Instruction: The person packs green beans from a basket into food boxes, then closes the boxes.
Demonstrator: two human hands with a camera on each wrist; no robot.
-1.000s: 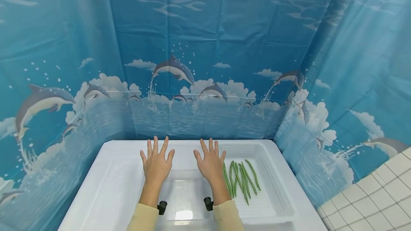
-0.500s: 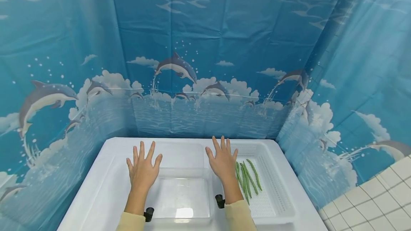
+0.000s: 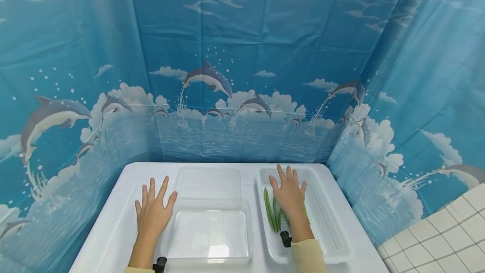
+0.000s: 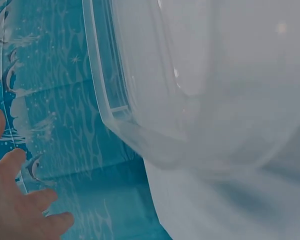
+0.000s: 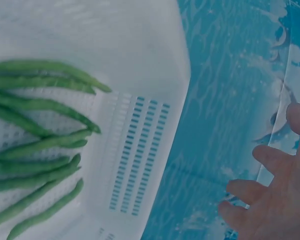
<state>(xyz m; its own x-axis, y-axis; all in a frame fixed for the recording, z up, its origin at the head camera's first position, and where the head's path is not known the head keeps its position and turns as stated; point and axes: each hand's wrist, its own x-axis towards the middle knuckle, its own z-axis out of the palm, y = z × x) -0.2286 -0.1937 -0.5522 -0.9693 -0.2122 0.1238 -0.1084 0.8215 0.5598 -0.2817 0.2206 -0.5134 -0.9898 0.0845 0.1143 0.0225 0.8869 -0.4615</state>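
Observation:
My right hand (image 3: 289,195), fingers spread, hovers over a white perforated basket (image 3: 327,222) on the right of the table. Several green beans (image 5: 35,175) lie side by side in the basket; in the head view the hand and forearm cover many of them. My left hand (image 3: 153,214) is held with fingers spread to the left of a clear plastic container (image 3: 212,233). In the left wrist view the left hand (image 4: 20,200) shows at the lower left, apart from the clear container's corner (image 4: 115,117). Neither hand holds anything.
A flat translucent lid (image 3: 208,182) lies behind the clear container on the white table (image 3: 121,205). A blue dolphin-print curtain (image 3: 242,75) encloses the table at the back and sides. White tiles (image 3: 435,231) show at the lower right.
My hands have moved apart: the left has gone left, away from the clear container, and the right has gone right, over the basket of green beans. Both stay spread.

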